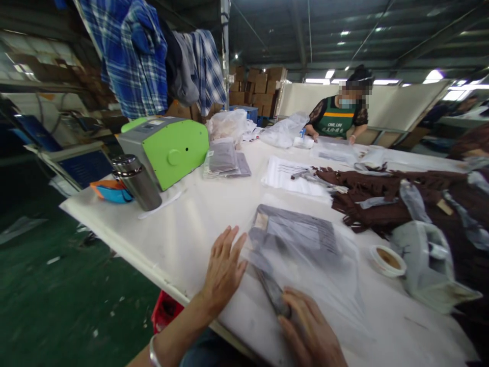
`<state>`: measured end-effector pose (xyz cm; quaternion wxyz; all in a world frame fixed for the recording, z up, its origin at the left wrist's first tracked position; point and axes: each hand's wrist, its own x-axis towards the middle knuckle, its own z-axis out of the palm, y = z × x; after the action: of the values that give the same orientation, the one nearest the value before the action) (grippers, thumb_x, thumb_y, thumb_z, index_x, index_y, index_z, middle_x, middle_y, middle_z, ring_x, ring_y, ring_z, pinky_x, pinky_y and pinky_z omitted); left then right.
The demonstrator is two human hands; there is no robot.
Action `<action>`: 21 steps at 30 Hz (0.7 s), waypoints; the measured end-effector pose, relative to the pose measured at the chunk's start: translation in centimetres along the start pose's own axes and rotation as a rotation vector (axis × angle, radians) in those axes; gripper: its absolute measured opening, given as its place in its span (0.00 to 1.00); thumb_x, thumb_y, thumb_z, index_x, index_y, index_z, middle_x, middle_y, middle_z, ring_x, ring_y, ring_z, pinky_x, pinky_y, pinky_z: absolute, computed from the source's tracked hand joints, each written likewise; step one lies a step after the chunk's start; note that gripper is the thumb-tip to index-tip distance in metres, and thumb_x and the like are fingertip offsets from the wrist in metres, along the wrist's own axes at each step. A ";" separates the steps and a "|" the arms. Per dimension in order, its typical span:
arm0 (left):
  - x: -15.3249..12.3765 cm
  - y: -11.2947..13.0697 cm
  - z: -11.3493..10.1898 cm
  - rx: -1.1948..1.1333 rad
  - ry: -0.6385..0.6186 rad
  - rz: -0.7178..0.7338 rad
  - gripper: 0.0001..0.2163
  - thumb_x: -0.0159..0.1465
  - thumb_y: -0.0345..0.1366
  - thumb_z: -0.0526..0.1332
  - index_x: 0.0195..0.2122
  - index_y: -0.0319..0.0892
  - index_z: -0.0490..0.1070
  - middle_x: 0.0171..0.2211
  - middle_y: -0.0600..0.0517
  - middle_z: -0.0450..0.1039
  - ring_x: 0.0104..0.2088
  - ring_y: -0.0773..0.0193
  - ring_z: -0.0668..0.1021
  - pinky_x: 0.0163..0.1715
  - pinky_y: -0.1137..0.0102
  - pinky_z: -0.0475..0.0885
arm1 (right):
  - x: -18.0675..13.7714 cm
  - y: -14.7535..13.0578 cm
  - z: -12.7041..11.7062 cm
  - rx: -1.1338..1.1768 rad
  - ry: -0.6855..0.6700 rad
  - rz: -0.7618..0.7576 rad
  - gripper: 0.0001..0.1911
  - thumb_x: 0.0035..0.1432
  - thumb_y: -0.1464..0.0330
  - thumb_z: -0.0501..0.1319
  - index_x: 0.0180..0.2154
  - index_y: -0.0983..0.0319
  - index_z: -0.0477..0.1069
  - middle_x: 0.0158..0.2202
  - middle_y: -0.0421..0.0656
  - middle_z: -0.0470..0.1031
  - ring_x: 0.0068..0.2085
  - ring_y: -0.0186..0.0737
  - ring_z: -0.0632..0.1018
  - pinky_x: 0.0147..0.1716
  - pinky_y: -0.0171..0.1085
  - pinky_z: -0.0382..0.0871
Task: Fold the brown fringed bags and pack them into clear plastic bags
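A grey folded cloth (273, 285) lies partly in a large clear plastic bag (324, 275) in front of me; a pale tag shows near its far left corner. My left hand (224, 265) rests at the bag's left edge, fingers stretched out and holding nothing. At the near end of the cloth, my right hand (309, 326) has its thumb and fingers closed on the grey edge. Motion blurs this hand a little, and part of its grip is hidden.
To the left stand a green-and-grey machine (175, 153) and a steel flask (139, 186). Bagged grey pieces (225, 160) lie beyond. On the right are brown fringed cloth (367, 188), a tape roll (387, 260) and a tape dispenser (424, 265). A co-worker (338, 120) stands across the table.
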<state>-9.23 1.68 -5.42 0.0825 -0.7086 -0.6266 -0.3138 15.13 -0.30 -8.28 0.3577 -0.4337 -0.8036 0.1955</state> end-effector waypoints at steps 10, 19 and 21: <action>3.3 -2.0 0.9 0.051 -0.290 -0.148 0.09 0.70 0.30 0.51 0.37 0.44 0.70 0.34 0.51 0.75 0.38 0.59 0.76 0.43 0.64 0.66 | 8.1 1.4 2.2 -0.672 -0.008 -0.257 0.28 0.62 0.71 0.53 0.64 0.60 0.57 0.65 0.49 0.60 0.67 0.56 0.56 0.62 0.59 0.54; 5.9 -1.2 1.8 -0.046 -0.574 -0.374 0.17 0.69 0.50 0.51 0.44 0.43 0.69 0.37 0.46 0.79 0.38 0.51 0.81 0.34 0.65 0.69 | 11.4 3.7 2.5 -0.687 0.027 -0.336 0.30 0.65 0.69 0.52 0.67 0.58 0.50 0.65 0.50 0.60 0.64 0.57 0.62 0.58 0.58 0.62; 6.2 -1.4 2.1 -0.058 -0.594 -0.346 0.14 0.70 0.45 0.51 0.43 0.43 0.70 0.39 0.45 0.79 0.39 0.52 0.81 0.35 0.65 0.69 | 11.7 4.3 3.2 -0.601 0.005 -0.320 0.29 0.65 0.67 0.53 0.66 0.55 0.52 0.63 0.48 0.64 0.62 0.58 0.65 0.57 0.60 0.63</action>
<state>-9.72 8.21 -4.09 -0.1782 -0.6545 -0.7247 -0.1209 10.81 11.84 -8.39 0.2421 -0.3888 -0.8822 -0.1098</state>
